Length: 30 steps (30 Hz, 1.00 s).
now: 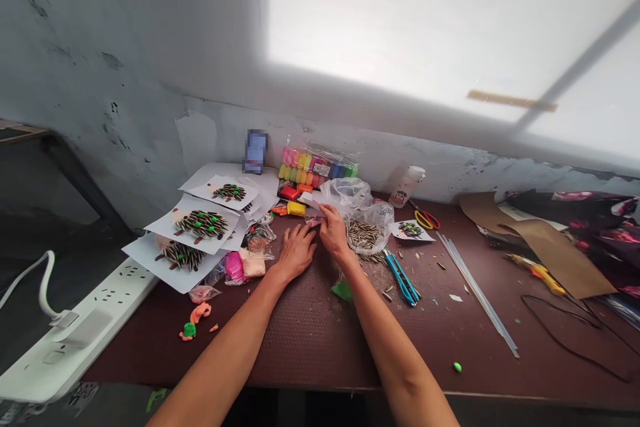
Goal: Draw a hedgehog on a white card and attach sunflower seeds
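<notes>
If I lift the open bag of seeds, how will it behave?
The clear bag is probably floppy, since its thin plastic is crumpled. It may spill when tilted, as its mouth gapes and loose seeds lie outside.

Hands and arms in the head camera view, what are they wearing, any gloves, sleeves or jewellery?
The left forearm and right forearm are bare, with no sleeves in view. The left hand and right hand wear no gloves. Neither wrist shows a watch or bracelet; rings are too small to rule out.
</notes>
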Each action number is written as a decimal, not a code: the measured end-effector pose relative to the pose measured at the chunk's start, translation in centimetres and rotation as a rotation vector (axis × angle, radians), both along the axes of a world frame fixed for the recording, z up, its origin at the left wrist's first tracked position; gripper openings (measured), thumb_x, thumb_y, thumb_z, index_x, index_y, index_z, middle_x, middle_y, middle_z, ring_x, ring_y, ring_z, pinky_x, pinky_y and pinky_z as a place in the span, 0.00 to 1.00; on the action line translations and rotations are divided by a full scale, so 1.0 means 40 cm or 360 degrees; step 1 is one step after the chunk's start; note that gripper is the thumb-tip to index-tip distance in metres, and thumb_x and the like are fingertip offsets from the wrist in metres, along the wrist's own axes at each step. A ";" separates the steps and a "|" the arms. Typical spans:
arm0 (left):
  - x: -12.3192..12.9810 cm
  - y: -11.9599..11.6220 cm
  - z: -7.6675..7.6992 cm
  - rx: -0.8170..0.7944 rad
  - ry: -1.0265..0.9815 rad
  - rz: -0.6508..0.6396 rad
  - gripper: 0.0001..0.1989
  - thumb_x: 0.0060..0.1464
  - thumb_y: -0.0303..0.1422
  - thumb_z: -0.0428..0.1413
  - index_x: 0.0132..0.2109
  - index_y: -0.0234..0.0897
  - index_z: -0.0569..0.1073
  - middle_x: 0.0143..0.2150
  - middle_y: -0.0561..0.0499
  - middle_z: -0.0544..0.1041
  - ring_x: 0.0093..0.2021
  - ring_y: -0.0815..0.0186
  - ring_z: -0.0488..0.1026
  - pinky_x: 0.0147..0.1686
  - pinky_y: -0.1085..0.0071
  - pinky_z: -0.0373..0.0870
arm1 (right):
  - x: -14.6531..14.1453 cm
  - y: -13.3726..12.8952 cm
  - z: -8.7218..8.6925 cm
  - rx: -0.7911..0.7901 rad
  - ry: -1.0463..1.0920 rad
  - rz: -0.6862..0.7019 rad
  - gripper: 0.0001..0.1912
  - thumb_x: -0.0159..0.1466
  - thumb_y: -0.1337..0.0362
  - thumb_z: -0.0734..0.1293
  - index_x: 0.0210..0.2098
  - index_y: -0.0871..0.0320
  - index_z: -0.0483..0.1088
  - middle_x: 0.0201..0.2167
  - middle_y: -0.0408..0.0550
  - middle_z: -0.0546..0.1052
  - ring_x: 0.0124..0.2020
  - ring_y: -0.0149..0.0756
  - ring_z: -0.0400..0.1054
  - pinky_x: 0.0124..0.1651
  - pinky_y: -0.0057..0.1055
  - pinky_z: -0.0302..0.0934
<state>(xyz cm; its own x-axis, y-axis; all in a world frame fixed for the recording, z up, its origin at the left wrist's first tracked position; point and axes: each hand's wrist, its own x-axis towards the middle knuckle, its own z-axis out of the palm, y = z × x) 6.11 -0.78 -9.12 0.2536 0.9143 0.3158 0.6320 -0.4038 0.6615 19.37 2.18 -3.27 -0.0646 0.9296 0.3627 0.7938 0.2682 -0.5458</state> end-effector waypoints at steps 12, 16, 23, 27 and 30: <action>-0.024 0.028 0.063 -0.0583 -0.1823 0.0219 0.21 0.50 0.52 0.62 0.34 0.36 0.75 0.35 0.43 0.81 0.39 0.53 0.80 0.42 0.58 0.78 | -0.045 -0.142 -0.037 0.0129 -0.0046 0.0505 0.27 0.66 0.76 0.57 0.61 0.63 0.72 0.62 0.61 0.73 0.64 0.41 0.67 0.67 0.39 0.61; -0.024 0.028 0.056 -0.0604 -0.1935 0.0270 0.21 0.39 0.47 0.68 0.31 0.36 0.73 0.29 0.48 0.79 0.36 0.57 0.78 0.39 0.63 0.75 | -0.057 -0.176 -0.033 0.0132 -0.0122 0.0638 0.25 0.66 0.76 0.58 0.58 0.58 0.74 0.58 0.57 0.76 0.60 0.40 0.70 0.65 0.38 0.64; -0.036 0.052 0.021 -0.0463 -0.1765 0.0421 0.12 0.41 0.36 0.62 0.35 0.36 0.75 0.28 0.51 0.78 0.33 0.60 0.75 0.38 0.65 0.72 | -0.036 -0.174 -0.047 0.0070 0.0128 0.0307 0.13 0.66 0.73 0.60 0.43 0.58 0.75 0.44 0.53 0.80 0.47 0.39 0.74 0.55 0.35 0.65; -0.052 0.060 0.019 -0.0360 -0.1686 0.0466 0.09 0.42 0.30 0.58 0.35 0.38 0.74 0.31 0.50 0.79 0.36 0.59 0.76 0.41 0.65 0.74 | -0.035 -0.183 -0.035 -0.0047 0.0109 0.0078 0.11 0.68 0.69 0.59 0.41 0.57 0.73 0.38 0.51 0.80 0.40 0.39 0.74 0.47 0.31 0.64; -0.056 0.054 0.032 -0.0286 -0.1622 0.0456 0.10 0.42 0.26 0.58 0.36 0.38 0.74 0.35 0.49 0.80 0.40 0.58 0.77 0.46 0.64 0.74 | -0.051 -0.203 -0.028 -0.0128 0.0050 -0.0007 0.10 0.69 0.68 0.59 0.41 0.56 0.73 0.37 0.50 0.80 0.38 0.38 0.74 0.44 0.29 0.62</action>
<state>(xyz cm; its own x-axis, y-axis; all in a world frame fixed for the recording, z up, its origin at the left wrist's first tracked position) 3.89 1.37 -7.86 -0.2845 0.9521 0.1122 -0.1955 -0.1722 0.9655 17.34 -5.92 -4.39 -0.0502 0.9562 0.2884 0.7770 0.2188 -0.5902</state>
